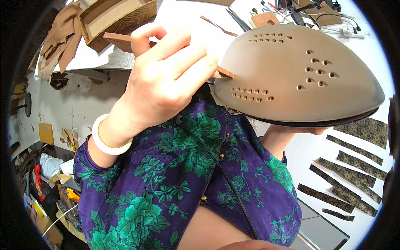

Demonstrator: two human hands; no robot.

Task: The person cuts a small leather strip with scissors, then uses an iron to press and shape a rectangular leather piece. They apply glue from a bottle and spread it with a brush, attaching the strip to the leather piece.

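My left hand (166, 71) is closed around a flat reddish-brown stick (120, 41). One end of the stick sticks out past my fingers at the upper left; the other meets the left side of a smooth brown-grey helmet-shaped shell (279, 71). Clusters of small holes pierce the shell's surface, and a black rim runs along its lower edge. From below, my right hand (306, 130) holds the shell up, mostly hidden by it, with only part of the fingers and the wrist showing.
Several dark patterned fabric strips (350, 166) lie on the white table at right. A wooden tray (121, 21) and brown leather or cloth (64, 37) are at upper left. Pens, cables (339, 16) and a brown strip (218, 26) lie at the far side. Clutter fills the lower left.
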